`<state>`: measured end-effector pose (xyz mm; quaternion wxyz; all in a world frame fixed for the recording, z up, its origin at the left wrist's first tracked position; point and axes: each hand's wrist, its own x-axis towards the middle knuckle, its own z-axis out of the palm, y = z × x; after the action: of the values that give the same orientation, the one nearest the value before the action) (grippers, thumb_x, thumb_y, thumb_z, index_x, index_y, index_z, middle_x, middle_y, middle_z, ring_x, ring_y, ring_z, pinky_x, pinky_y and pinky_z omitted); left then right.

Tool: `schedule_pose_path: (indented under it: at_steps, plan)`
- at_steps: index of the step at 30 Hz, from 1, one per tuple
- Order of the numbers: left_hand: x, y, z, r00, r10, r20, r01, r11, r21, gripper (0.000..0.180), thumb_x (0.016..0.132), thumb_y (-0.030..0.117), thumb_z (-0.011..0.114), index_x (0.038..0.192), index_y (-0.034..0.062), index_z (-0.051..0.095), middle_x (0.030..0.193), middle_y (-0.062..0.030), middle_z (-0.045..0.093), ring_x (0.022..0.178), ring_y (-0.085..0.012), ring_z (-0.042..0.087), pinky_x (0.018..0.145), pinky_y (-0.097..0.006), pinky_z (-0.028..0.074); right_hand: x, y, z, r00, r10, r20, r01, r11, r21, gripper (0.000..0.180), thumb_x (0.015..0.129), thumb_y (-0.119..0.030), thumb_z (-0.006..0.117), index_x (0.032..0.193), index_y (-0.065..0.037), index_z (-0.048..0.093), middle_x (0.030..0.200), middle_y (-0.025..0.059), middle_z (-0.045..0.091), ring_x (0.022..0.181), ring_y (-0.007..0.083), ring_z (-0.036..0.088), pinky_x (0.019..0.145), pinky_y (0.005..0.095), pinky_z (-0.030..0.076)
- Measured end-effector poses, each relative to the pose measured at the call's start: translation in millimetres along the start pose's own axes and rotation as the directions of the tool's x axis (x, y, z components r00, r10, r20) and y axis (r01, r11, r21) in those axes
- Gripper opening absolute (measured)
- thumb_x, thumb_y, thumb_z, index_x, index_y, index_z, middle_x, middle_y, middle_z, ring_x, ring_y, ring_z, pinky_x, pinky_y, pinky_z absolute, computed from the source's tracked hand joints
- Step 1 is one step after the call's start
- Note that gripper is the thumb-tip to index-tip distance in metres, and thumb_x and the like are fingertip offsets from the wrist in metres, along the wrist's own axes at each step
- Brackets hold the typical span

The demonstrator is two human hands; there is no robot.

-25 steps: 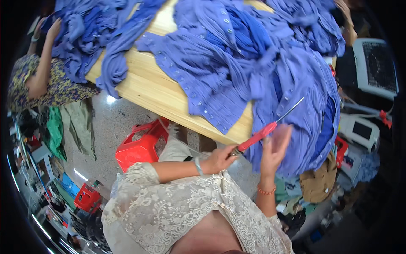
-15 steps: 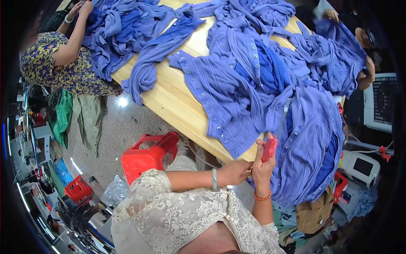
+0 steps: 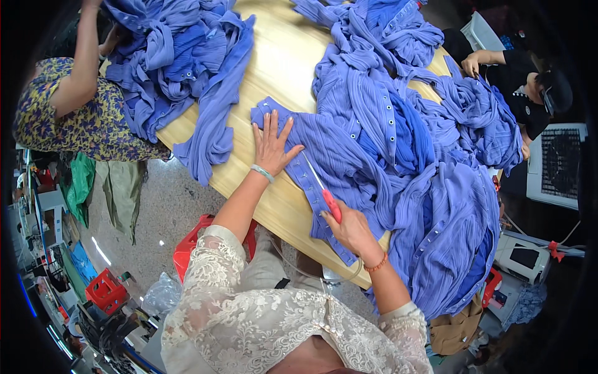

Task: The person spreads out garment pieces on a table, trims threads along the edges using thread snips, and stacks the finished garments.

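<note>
My left hand lies flat with spread fingers on the near-left edge of a ribbed blue-purple garment. Along that edge runs a straight button band with several small shiny fastenings. In my right hand is a red-handled tool with a long thin silvery blade; its exact kind does not show. The blade lies along the band and points away from me, toward my left hand. More of the bunched garment, with eyelets and a darker blue inside, spreads to the right of my hands.
A pale wooden table carries more blue garments at the far left. One co-worker stands at the left; another handles cloth at the right. A red stool stands below the table edge. A thin hose crosses near my lap.
My left hand has moved from beside the right wrist forward onto the garment's edge and opened flat. The right hand has swung left with the tool, its blade now along the button band.
</note>
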<state>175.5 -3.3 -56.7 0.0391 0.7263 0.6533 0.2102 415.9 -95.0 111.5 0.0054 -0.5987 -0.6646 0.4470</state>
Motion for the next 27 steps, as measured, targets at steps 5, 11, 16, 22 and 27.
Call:
schedule_pose_path:
  at_steps: [5,11,16,22,27]
  plan:
    - [3,4,0,0.999,-0.003,0.042,0.003,1.000,-0.007,0.085,0.079,0.060,0.063,0.150,0.0259,0.031,0.158,-0.0224,0.012,0.146,-0.0413,0.010,0.112,-0.066,0.006,69,-29,2,0.996,-0.087,-0.024,0.086,0.994,-0.065,0.037,0.090,-0.034,0.060,0.100,0.000,0.065,0.080,0.0276,0.065,0.081,0.0446,0.064,0.074,0.0510,0.050]
    - [1,4,0,0.998,-0.005,0.069,0.003,0.999,0.038,0.090,0.077,0.063,0.063,0.150,0.0200,0.032,0.158,-0.0223,0.013,0.146,-0.0412,0.011,0.113,-0.065,0.005,85,-45,-13,0.998,-0.039,0.047,0.045,0.988,-0.148,0.039,0.090,-0.037,0.060,0.090,0.002,0.066,0.078,0.0278,0.065,0.080,0.0442,0.065,0.075,0.0514,0.050]
    - [1,2,-1,0.999,-0.034,0.015,0.034,0.999,0.000,0.103,0.075,0.066,0.063,0.148,0.0023,0.028,0.158,-0.0198,0.016,0.147,-0.0367,0.012,0.113,-0.063,0.005,26,-19,-24,0.986,0.078,0.150,-0.054,0.986,-0.155,0.044,0.089,-0.042,0.061,0.088,0.001,0.066,0.078,0.0279,0.065,0.080,0.0452,0.064,0.072,0.0512,0.050]
    - [0,2,7,1.000,0.018,-0.008,-0.017,1.000,0.018,0.100,0.077,0.066,0.062,0.149,0.0053,0.027,0.159,-0.0182,0.015,0.147,-0.0357,0.011,0.113,-0.064,0.004,9,-7,-21,0.994,0.051,0.101,-0.037,0.990,-0.134,0.044,0.089,-0.040,0.062,0.084,0.004,0.064,0.072,0.0291,0.062,0.075,0.0466,0.063,0.069,0.0513,0.048]
    - [0,1,5,0.999,0.028,0.024,-0.029,0.997,0.067,0.095,0.082,0.064,0.057,0.151,0.0070,0.025,0.159,-0.0158,0.014,0.148,-0.0336,0.009,0.113,-0.064,0.004,-33,18,-13,0.993,0.065,0.101,-0.052,0.991,-0.123,0.044,0.089,-0.040,0.062,0.088,0.003,0.066,0.074,0.0289,0.063,0.077,0.0468,0.063,0.072,0.0528,0.048]
